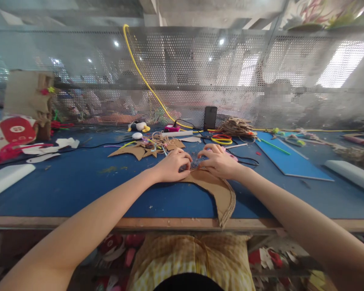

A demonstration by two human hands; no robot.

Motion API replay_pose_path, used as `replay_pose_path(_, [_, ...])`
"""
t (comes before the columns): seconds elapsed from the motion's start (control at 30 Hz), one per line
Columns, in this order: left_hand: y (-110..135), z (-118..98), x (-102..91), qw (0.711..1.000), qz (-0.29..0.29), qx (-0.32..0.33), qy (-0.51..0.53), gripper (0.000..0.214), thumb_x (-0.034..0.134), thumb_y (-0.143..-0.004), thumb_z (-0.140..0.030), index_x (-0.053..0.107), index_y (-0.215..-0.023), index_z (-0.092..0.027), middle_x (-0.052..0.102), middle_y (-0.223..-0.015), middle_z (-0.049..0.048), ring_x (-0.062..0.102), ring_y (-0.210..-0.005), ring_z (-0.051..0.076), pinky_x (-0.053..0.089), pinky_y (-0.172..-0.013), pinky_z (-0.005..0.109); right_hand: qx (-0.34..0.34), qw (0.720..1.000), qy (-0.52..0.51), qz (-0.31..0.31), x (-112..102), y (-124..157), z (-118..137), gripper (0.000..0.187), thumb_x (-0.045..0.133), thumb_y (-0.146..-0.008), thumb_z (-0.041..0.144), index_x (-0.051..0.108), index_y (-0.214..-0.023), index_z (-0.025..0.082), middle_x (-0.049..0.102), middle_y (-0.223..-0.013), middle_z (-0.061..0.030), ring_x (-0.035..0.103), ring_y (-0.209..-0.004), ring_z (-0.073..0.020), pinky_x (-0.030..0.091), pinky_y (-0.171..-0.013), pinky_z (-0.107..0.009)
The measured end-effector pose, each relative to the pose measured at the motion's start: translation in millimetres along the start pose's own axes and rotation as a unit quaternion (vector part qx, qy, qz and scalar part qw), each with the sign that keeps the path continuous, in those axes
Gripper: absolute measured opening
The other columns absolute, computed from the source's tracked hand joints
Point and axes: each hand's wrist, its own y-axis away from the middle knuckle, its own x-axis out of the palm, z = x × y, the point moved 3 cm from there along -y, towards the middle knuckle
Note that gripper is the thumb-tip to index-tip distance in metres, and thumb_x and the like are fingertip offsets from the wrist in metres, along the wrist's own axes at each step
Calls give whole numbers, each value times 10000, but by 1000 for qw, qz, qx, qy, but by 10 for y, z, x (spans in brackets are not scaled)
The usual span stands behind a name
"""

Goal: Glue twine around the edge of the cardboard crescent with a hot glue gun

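Note:
A brown cardboard crescent lies near the table's front edge, one pointed end toward me. Rows of twine line its outer curve. My left hand is closed on the upper edge of the crescent, its fingers curled and thumb against the board. Just right of it, my right hand bends its fingers down onto the same edge, closed where the twine runs. The fingertips partly hide the contact. Behind my right hand sits a pink object, mostly covered, with a black cable beside it.
Cut cardboard pieces and loose strings lie beyond my left hand. A twine bundle, a standing phone and yellow and orange coils are farther back. To the right is a blue board; white foam blocks flank the table.

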Motion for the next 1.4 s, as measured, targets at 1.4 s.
replay_pose_path(1.4, [5,3,4,996,37,-11,-84,244,628,-869,-257,635,-641,-170,644,-1168,82,500,-1171,293,438,-1049,459,400,908,-21,120,58,308,-627,418,484,-897,282,738,-1212,386,760,-1175,26,693,-1051,-233,491,-854,-291])
